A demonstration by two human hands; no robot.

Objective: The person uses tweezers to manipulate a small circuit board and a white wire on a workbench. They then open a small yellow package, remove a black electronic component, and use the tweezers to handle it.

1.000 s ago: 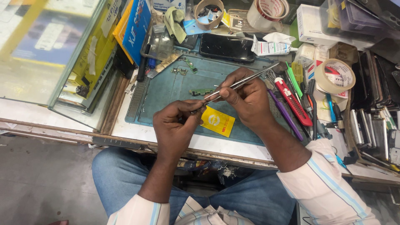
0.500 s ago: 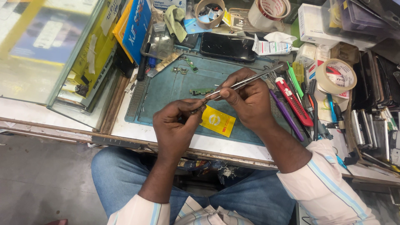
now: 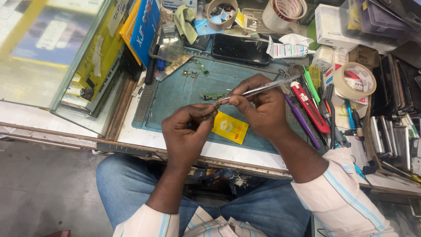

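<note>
My right hand (image 3: 262, 106) grips thin metal tweezers (image 3: 267, 86), their tips pointing left toward my left hand (image 3: 187, 131). My left hand's fingertips pinch a very small part at about the tweezer tips; the part is too small to tell what it is. Both hands hover above a teal work mat (image 3: 175, 94). A small green circuit strip (image 3: 212, 95) lies on the mat just beyond the hands. A yellow packet (image 3: 230, 127) lies on the mat under them.
A dark phone (image 3: 240, 48) lies at the mat's far edge. Tape rolls (image 3: 354, 80), a red cutter (image 3: 311, 107), pens and other tools crowd the right side. A glass case (image 3: 52, 52) with yellow and blue boxes stands at left.
Both hands have stayed almost still; the tweezers and my left fingertips shifted only slightly over the mat.
</note>
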